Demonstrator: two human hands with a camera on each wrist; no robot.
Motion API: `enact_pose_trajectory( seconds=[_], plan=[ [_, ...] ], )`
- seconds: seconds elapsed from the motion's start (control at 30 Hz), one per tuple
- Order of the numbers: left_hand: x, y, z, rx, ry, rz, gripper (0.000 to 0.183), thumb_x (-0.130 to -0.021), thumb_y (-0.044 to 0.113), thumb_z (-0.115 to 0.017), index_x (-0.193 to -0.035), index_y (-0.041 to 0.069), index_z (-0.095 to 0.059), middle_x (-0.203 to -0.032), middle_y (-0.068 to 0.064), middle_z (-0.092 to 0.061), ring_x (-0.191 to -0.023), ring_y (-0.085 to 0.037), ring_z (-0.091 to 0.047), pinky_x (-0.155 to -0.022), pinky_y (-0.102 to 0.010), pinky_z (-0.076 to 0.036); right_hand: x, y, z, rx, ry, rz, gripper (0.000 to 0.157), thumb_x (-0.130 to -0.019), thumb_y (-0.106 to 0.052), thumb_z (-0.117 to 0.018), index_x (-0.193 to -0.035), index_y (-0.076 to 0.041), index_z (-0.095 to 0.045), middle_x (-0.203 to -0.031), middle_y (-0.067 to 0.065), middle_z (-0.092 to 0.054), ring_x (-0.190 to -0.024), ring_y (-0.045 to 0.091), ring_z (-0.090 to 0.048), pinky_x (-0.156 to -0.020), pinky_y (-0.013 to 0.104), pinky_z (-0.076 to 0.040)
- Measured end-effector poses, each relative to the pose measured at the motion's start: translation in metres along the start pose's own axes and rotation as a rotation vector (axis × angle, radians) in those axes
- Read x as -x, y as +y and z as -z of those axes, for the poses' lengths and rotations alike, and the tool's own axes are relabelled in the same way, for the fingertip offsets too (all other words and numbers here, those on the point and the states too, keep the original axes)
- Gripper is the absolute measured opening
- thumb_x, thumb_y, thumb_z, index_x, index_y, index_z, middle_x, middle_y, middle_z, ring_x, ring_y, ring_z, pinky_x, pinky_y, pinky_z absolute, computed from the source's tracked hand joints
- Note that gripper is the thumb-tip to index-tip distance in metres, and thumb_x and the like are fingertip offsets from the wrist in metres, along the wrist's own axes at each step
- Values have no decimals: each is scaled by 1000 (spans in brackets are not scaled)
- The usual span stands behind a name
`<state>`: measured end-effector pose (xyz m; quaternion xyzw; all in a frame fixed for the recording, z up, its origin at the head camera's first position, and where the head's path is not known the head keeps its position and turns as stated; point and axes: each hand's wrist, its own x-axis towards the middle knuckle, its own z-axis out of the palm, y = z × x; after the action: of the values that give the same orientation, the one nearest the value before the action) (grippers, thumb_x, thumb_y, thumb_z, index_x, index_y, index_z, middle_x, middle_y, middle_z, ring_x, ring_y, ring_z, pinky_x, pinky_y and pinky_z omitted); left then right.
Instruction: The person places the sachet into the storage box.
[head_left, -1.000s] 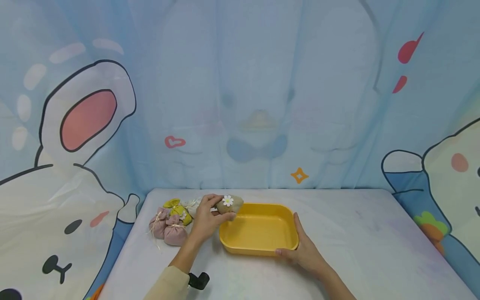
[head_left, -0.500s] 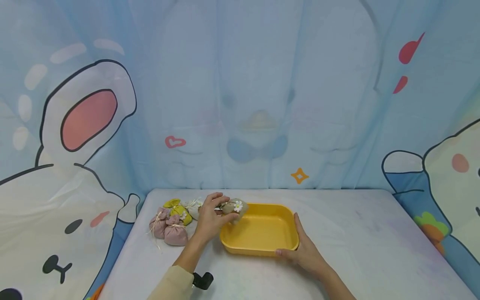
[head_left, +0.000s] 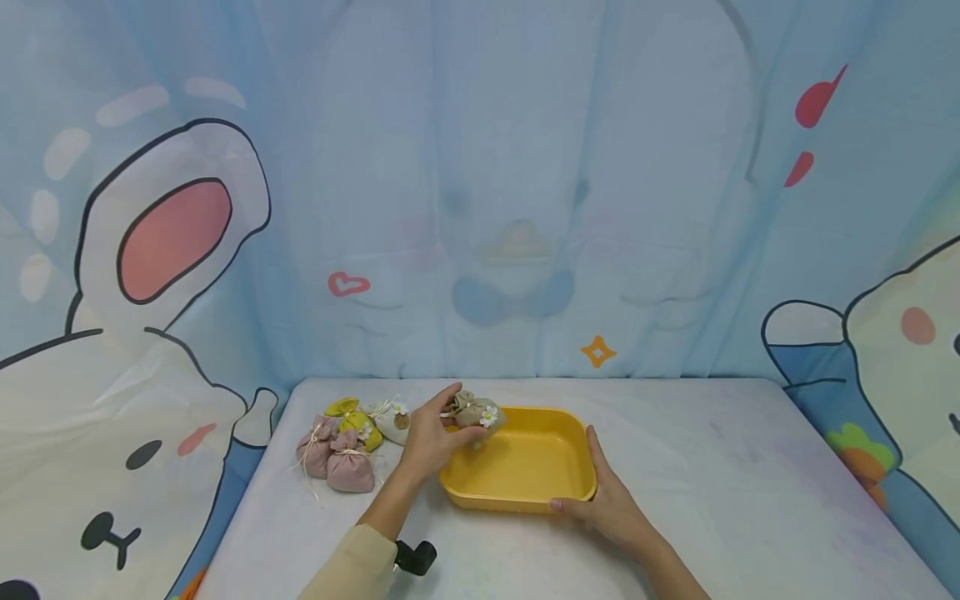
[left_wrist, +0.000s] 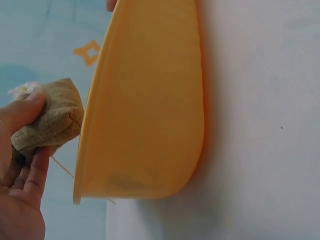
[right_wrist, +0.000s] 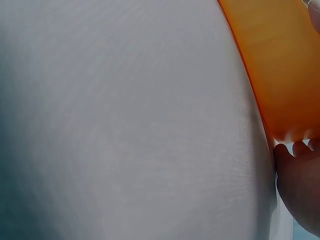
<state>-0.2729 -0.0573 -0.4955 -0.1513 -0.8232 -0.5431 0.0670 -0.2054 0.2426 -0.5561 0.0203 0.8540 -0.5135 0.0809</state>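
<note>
In the head view, my left hand [head_left: 431, 439] pinches a small tan cloth sachet [head_left: 472, 408] with a white daisy on it, over the left rim of a yellow plastic tray [head_left: 525, 467]. The left wrist view shows thumb and fingers around the sachet [left_wrist: 57, 115], which is right at the rim of the tray [left_wrist: 145, 100]; a thin string hangs below it. My right hand [head_left: 615, 507] grips the tray's right front corner, thumb at the front and fingers along the side. In the right wrist view, fingers [right_wrist: 300, 165] curl against the tray wall [right_wrist: 280, 65].
Left of the tray lie two pink sachets [head_left: 350, 472], a yellow-green one [head_left: 352, 423] and a whitish one [head_left: 392, 425], close together on the white tabletop [head_left: 712, 467]. A black device [head_left: 416, 557] sits at the left wrist. A printed blue curtain [head_left: 517, 167] stands behind the table.
My left hand has moved a little to the right with the tan sachet, which has turned so its daisy faces further right. The right hand and tray have stayed in place.
</note>
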Motion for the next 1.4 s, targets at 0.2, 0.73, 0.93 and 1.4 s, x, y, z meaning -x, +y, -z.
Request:
enact_pose_trajectory(
  seconds=[0.2,0.73,0.93,1.4],
  plan=[
    [-4,-1,-6,-55,-32,-6,63,-81,23,-91,-138,15,-64,-125,-8,-71,-104,-19,-64,-82,-25,-56,-1,-2,-2,3,2,-1,143,-74,-49,-93,-165,-34,17,-177,8,1,-161,39,-10,-127,61,-13],
    [-23,5,-36,-148,-217,-42,49,-86,24,-87,-128,15,-64,-123,-1,-71,-106,-11,-65,-98,-29,-55,-2,0,3,26,-2,18,141,-77,-51,-90,-164,-32,20,-176,8,6,-161,39,-10,-128,60,-13],
    [-23,4,-54,-193,-266,-72,47,-86,22,-87,-127,16,-66,-117,3,-72,-100,-6,-62,-92,-24,-53,-4,0,3,16,-9,18,140,-79,-50,-89,-164,-31,20,-176,9,7,-161,39,-13,-127,59,-17],
    [-33,9,-84,-199,-317,-52,44,-90,19,-83,-132,15,-67,-124,4,-71,-107,-5,-62,-101,-27,-53,-1,0,0,29,-10,10,139,-79,-52,-88,-164,-29,20,-176,11,5,-160,42,-13,-126,60,-19]
  ],
)
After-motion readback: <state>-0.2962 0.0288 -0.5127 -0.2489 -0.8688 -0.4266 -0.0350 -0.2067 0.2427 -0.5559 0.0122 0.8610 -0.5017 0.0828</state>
